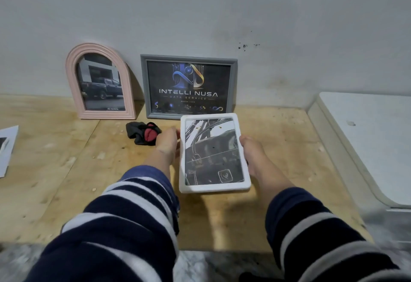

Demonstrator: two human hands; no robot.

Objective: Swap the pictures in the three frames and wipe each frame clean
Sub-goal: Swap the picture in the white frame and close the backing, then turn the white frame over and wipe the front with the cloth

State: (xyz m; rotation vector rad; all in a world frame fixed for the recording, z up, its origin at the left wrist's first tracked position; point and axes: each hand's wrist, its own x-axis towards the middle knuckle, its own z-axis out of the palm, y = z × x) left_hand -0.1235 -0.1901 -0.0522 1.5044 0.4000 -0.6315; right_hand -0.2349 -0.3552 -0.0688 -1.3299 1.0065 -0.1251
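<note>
A white frame (213, 187) with rounded corners and a dark car picture is held above the wooden table (55, 170), tilted face up. My left hand (166, 142) grips its left edge and my right hand (252, 150) grips its right edge. Against the wall stand a pink arched frame (73, 81) with a pickup truck picture and a grey rectangular frame (144, 86) with a dark "INTELLI NUSA" poster. A black and red cloth (142, 134) lies bunched on the table just left of my left hand.
A loose printed sheet (7, 146) lies at the table's left edge. A white appliance or cabinet top (367, 139) borders the table on the right. The grey wall (222, 15) closes the back.
</note>
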